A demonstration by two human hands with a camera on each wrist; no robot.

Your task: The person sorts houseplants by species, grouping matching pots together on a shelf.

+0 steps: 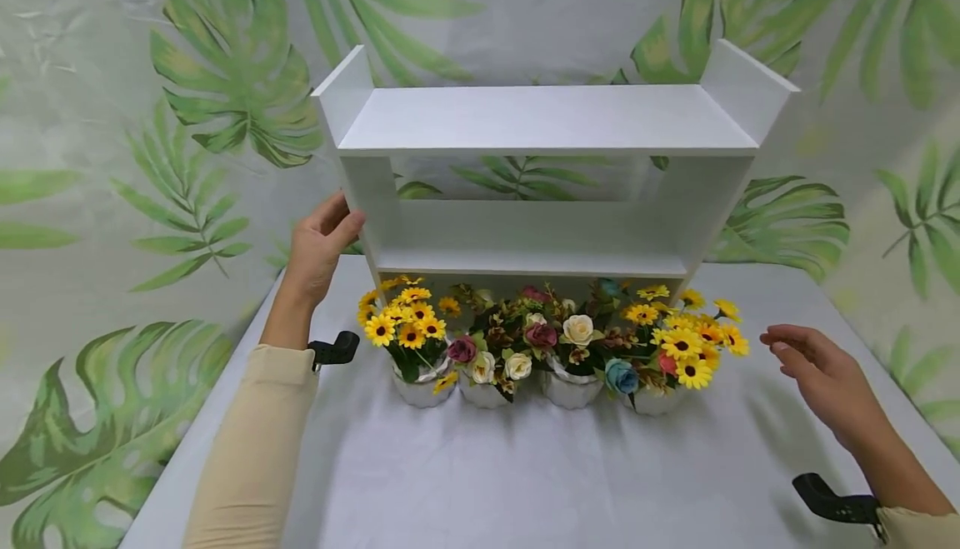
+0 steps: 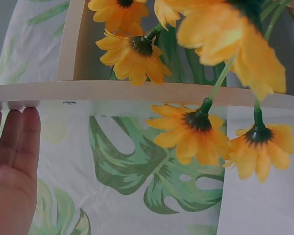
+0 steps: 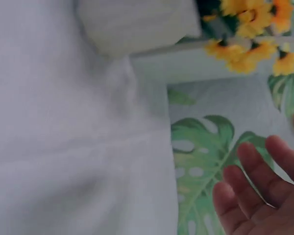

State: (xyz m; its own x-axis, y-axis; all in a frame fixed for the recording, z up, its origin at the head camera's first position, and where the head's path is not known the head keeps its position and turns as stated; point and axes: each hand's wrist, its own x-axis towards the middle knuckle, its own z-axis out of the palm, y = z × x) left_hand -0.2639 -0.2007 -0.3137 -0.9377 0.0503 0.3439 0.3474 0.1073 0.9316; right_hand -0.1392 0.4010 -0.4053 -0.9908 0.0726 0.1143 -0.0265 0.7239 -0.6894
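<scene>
A white two-tier shelf point(image 1: 540, 120) stands on the table, its side panels leaning outward toward the top in the head view. At its left side panel, my left hand point(image 1: 318, 245) touches the outer face. The left wrist view shows straight fingers point(image 2: 27, 142) with their tips against the panel's edge area; the thumb is out of that view. My right hand point(image 1: 825, 378) is raised off the table, fingers loosely bent and holding nothing. Nearest to it are yellow sunflowers point(image 1: 686, 349) in a white pot point(image 1: 654, 401), a short gap away.
Several white pots of artificial flowers line the shelf's front: sunflowers point(image 1: 408, 320) at left, then purple and cream roses point(image 1: 517, 365), a cream rose point(image 1: 578, 330) and a blue rose point(image 1: 621, 376). White cloth point(image 1: 480, 482) covers the table. A leaf-print curtain point(image 1: 540, 24) hangs behind.
</scene>
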